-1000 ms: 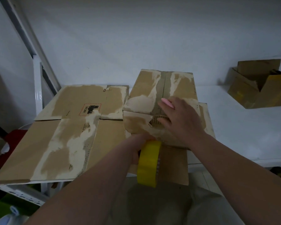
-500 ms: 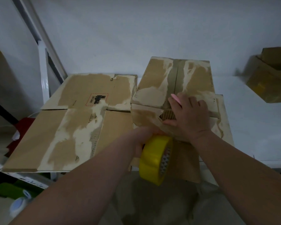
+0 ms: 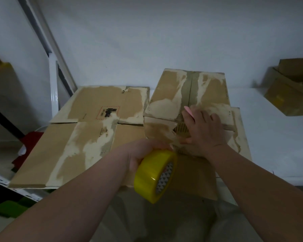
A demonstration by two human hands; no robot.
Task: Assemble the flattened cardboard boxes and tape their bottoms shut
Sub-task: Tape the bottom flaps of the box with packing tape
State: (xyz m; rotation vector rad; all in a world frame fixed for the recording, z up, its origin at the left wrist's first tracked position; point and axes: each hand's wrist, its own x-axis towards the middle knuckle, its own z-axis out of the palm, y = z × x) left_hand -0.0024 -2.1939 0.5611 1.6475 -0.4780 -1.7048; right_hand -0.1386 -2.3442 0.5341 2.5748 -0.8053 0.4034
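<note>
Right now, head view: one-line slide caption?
Left hand grips a yellow tape roll while the right hand presses flat on the flaps of the cardboard box.

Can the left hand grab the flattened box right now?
Probably not: the left hand grips the yellow tape roll, so its grip is full, though nothing blocks the way to the flattened box.

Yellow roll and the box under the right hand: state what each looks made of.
Yellow roll: glossy plastic film tape, judging by its sheen; the patterned inner core is probably card. Box: matte brown corrugated cardboard, its top paper peeled in pale patches, with ribbed fluting bared beside the right hand.
</note>
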